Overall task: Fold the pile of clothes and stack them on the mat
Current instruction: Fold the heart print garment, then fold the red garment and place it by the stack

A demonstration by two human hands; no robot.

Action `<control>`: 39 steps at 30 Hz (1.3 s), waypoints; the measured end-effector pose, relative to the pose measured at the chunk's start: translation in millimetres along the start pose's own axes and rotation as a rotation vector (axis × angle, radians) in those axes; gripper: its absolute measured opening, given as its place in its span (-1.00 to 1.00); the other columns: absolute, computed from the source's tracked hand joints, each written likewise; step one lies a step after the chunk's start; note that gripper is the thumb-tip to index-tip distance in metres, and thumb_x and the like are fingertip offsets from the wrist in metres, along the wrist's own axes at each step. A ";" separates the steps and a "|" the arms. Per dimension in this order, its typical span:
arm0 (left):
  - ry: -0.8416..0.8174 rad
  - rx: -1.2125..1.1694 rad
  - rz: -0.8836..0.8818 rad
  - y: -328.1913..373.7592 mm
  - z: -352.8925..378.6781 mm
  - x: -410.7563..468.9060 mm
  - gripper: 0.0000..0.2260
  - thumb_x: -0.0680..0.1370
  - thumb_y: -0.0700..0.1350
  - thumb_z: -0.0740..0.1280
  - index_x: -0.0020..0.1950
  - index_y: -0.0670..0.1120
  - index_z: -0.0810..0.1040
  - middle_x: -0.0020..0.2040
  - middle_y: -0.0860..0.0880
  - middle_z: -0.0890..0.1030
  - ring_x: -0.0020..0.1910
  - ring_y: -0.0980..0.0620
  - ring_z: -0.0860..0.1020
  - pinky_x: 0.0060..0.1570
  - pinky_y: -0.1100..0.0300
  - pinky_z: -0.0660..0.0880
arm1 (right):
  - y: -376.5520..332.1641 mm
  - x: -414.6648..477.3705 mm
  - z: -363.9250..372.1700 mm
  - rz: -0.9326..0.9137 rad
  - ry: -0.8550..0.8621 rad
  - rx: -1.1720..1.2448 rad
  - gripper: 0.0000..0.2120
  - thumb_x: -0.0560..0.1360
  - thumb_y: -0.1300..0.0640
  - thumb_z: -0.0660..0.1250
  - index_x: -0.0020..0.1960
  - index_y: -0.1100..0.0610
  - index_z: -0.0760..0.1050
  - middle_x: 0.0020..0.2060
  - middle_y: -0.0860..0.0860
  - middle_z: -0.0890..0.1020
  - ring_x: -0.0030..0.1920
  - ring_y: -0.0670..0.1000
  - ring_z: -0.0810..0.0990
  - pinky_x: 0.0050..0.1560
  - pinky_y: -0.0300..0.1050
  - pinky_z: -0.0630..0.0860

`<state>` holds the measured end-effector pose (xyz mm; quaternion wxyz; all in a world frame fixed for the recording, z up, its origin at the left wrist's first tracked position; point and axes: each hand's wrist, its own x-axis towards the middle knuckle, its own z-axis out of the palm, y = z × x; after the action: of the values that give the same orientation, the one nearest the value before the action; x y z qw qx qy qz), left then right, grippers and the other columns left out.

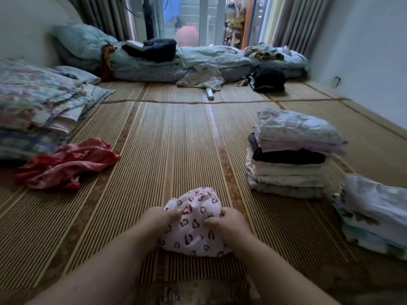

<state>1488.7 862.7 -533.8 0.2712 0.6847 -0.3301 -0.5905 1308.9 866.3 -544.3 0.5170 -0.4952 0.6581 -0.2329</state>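
Heart-print garment (195,230) bunched on mat (154,139), close in front | my left hand (161,219) and right hand (229,223) pinch its cloth, fingers curled | I'd spread it flat, square edges, fold, then move to stack (288,164) | 1 red garment (68,164) unfolded

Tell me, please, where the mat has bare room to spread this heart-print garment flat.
The widest bare mat lies ahead of the heart-print garment, between the crumpled red garment on the left and the tall folded stack on the right. The near right is crowded by a second stack.
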 end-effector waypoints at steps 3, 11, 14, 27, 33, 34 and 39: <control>-0.161 -0.069 -0.011 5.0 24.7 -10.0 -0.80 0.57 -0.21 0.29 0.14 -0.26 0.52 -0.08 -0.27 0.68 -0.09 -0.23 0.67 -0.01 -0.12 0.59 | 8.4 -24.6 -30.2 0.007 -0.005 0.303 -0.78 0.45 0.23 0.37 0.09 0.18 0.57 -0.16 0.11 0.71 -0.19 0.07 0.71 -0.18 -0.04 0.65; -0.433 -0.119 0.233 59.7 179.4 -39.8 -0.75 0.55 -0.35 0.24 0.17 -0.14 0.53 -0.02 -0.26 0.66 -0.14 -0.21 0.67 -0.25 0.02 0.58 | 44.2 -84.7 -188.6 -0.181 0.369 0.305 -0.91 0.52 0.19 0.35 0.00 0.16 0.59 -0.21 0.08 0.71 -0.24 0.05 0.70 -0.31 -0.11 0.61; -0.550 -0.120 0.329 88.5 250.0 -47.5 -0.76 0.55 -0.37 0.21 0.12 -0.16 0.56 -0.07 -0.20 0.66 -0.20 -0.13 0.66 -0.33 0.11 0.56 | 59.8 -97.7 -256.1 -0.225 0.468 0.338 -0.87 0.53 0.14 0.34 0.06 0.09 0.59 -0.12 0.15 0.71 -0.12 0.20 0.70 -0.07 0.20 0.62; -0.360 0.331 0.359 116.7 393.1 3.4 -0.93 0.58 -0.21 0.26 -0.07 -0.06 0.42 -0.17 0.00 0.49 -0.17 0.03 0.50 -0.21 0.28 0.48 | 128.8 -39.1 -379.8 0.179 0.536 -0.399 -0.81 0.52 0.04 0.25 0.07 0.08 0.53 -0.19 0.00 0.55 -0.21 -0.01 0.49 -0.32 -0.16 0.35; -0.335 0.431 0.445 117.5 376.9 -3.1 -0.84 0.41 -0.06 0.40 -0.04 0.02 0.51 -0.05 -0.05 0.61 -0.06 -0.01 0.60 0.01 0.06 0.59 | 127.6 -39.1 -371.5 0.214 0.656 -0.409 -0.50 0.54 -0.04 0.24 0.45 0.05 0.30 0.22 0.14 0.49 0.15 0.15 0.48 0.05 -0.02 0.46; -0.340 0.459 0.478 117.5 372.3 -3.2 -0.67 0.36 -0.02 0.40 0.12 0.00 0.52 0.02 -0.05 0.62 -0.01 -0.02 0.60 0.05 0.04 0.59 | 124.4 -42.2 -369.6 0.191 0.715 -0.445 -0.45 0.53 -0.07 0.26 0.47 0.06 0.26 0.31 0.19 0.41 0.24 0.20 0.43 0.16 0.04 0.42; -0.286 0.443 0.654 111.5 313.5 -12.2 -0.39 0.44 -0.05 0.44 0.44 -0.04 0.30 0.29 -0.03 0.53 0.21 0.03 0.52 0.21 0.17 0.46 | 75.2 -63.3 -326.0 -0.249 0.843 -0.448 -0.57 0.50 0.01 0.32 0.35 0.05 0.40 0.26 0.15 0.43 0.23 0.14 0.40 0.07 0.00 0.38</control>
<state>1163.4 807.1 -490.0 0.2420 0.4968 -0.6834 -0.4770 979.3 885.9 -461.1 0.0547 -0.5319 0.7798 -0.3257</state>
